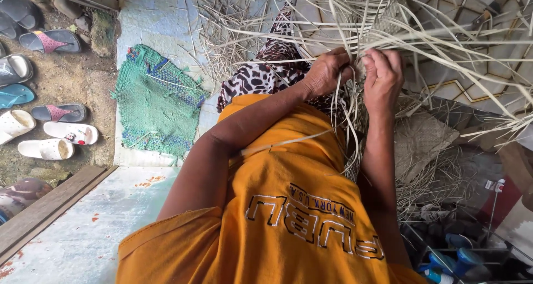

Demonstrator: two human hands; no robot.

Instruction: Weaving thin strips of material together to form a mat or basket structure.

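My left hand (327, 72) and my right hand (383, 79) are close together, both pinching pale dried leaf strips (444, 39) at the edge of a partly woven piece (388, 12). Loose strip ends fan out from it to the right and upward, and some hang down between my arms. Under my hands, a leopard-print cloth (261, 76) lies over my lap. My orange shirt (288, 206) fills the lower middle of the view.
A green woven mat (158, 101) lies on the pale floor to the left. Several sandals (58, 113) sit on the dirt at far left. A finished woven piece (422, 142) and blue-capped bottles (449, 256) are at the right.
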